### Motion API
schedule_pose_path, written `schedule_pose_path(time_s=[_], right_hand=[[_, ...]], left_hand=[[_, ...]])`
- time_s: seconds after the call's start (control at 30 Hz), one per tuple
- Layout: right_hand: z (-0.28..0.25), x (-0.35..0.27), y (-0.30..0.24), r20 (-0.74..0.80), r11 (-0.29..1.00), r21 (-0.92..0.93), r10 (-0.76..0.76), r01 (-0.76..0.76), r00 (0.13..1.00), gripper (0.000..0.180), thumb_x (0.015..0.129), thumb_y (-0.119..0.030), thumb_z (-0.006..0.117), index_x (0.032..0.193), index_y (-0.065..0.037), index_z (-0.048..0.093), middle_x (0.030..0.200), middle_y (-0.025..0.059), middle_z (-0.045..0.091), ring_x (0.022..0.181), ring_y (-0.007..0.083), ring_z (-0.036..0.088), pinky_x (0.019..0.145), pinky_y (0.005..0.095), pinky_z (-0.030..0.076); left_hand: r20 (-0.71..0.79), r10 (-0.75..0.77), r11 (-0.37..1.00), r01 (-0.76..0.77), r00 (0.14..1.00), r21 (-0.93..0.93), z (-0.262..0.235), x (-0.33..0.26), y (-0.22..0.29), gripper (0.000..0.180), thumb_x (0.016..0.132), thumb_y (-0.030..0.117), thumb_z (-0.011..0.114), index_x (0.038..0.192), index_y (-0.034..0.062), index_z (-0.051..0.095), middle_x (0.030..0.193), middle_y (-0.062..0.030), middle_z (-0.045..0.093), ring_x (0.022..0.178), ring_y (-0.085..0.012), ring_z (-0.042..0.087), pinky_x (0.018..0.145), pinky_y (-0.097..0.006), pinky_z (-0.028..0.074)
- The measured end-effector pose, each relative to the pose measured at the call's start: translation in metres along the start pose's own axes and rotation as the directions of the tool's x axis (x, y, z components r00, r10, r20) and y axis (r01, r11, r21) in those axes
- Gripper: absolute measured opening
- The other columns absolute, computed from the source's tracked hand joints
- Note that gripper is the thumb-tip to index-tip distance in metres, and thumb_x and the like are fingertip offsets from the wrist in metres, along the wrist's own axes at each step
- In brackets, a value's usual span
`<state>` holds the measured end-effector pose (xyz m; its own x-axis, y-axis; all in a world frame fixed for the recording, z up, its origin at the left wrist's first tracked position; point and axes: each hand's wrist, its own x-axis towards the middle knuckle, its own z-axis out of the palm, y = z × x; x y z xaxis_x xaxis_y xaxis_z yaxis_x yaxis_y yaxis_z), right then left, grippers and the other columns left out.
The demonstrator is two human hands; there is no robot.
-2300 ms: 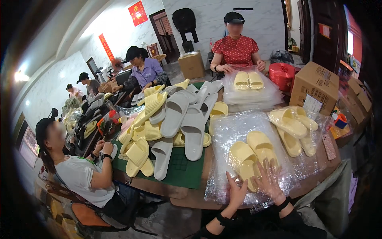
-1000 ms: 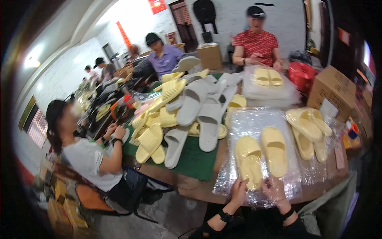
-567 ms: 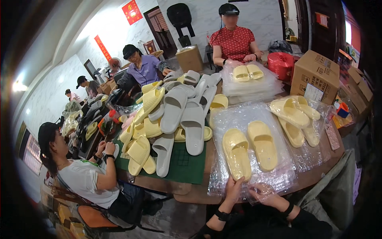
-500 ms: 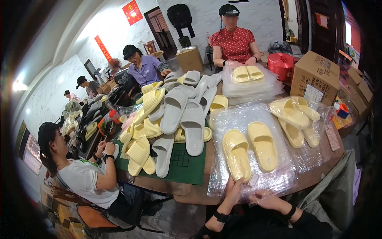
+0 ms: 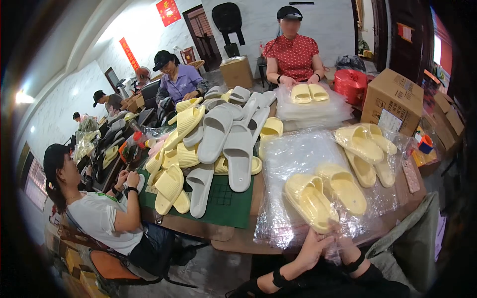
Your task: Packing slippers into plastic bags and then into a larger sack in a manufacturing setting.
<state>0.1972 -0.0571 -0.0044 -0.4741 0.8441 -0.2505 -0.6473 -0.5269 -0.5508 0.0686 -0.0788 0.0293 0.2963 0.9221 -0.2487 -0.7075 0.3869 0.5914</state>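
A pair of pale yellow slippers, the left slipper (image 5: 323, 216) and the right slipper (image 5: 352, 196), lies in a clear plastic bag (image 5: 358, 224) near the table's front edge. My left hand (image 5: 315, 248) is closed on the bag's near edge, just below the left slipper's heel. Close beside it, my right hand (image 5: 344, 248) grips the gathered plastic, its fingers partly hidden behind the film. Under the pair is a stack of flat clear bags (image 5: 293, 151). More yellow slippers (image 5: 364, 145) in clear plastic lie to the right.
Grey and yellow slippers are heaped on a green cutting mat (image 5: 233, 208) at left. Across the table, a person in red (image 5: 293, 54) handles another yellow pair (image 5: 309, 93) on plastic. A cardboard box (image 5: 392, 99), red twine roll (image 5: 349, 85) and pink phone (image 5: 411, 176) stand or lie at right.
The near pair of slippers has shifted right and toward me, now tilted. My left hand has moved right, close to my right hand, and the plastic is gathered between them.
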Motion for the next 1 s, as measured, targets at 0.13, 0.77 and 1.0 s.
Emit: schedule_pose_path(time_s=[0.13,0.77,1.0], right_hand=[[0.044,0.008,-0.018,-0.119,0.901,-0.382,-0.27,0.207,0.955,0.061,0.083,-0.009,0.063,0.135,0.0,0.032,0.11,0.0111,0.058,0.089,0.0172,0.059,0.076,0.0284,0.05],[-0.088,0.059,-0.188,-0.342,0.785,-0.307,-0.618,0.537,0.708,0.048,0.091,-0.027,0.053,0.132,-0.005,0.041,0.129,0.0141,0.045,0.105,0.0302,0.055,0.078,0.0333,0.055],[-0.095,0.047,-0.196,-0.111,0.633,0.297,-0.72,0.714,0.685,0.053,0.091,-0.032,0.052,0.133,-0.003,0.038,0.133,0.0213,0.042,0.123,0.0364,0.04,0.104,0.0467,0.038]], left_hand=[[0.164,-0.078,0.996,0.069,0.983,0.058,-0.032,-0.003,0.011,0.045,0.089,0.005,0.055,0.128,0.0062,0.032,0.099,-0.0081,0.058,0.083,-0.0125,0.059,0.063,-0.025,0.05],[0.324,0.356,-0.515,-0.105,0.877,0.851,-0.082,0.01,0.009,0.04,0.087,0.035,0.056,0.125,0.0221,0.055,0.132,-0.0204,0.044,0.123,-0.0408,0.035,0.101,-0.057,0.021],[0.357,0.342,-0.522,-0.14,0.869,0.841,-0.075,0.015,-0.003,0.036,0.086,0.035,0.057,0.119,0.0216,0.059,0.133,-0.0182,0.043,0.124,-0.0396,0.035,0.102,-0.057,0.021]])
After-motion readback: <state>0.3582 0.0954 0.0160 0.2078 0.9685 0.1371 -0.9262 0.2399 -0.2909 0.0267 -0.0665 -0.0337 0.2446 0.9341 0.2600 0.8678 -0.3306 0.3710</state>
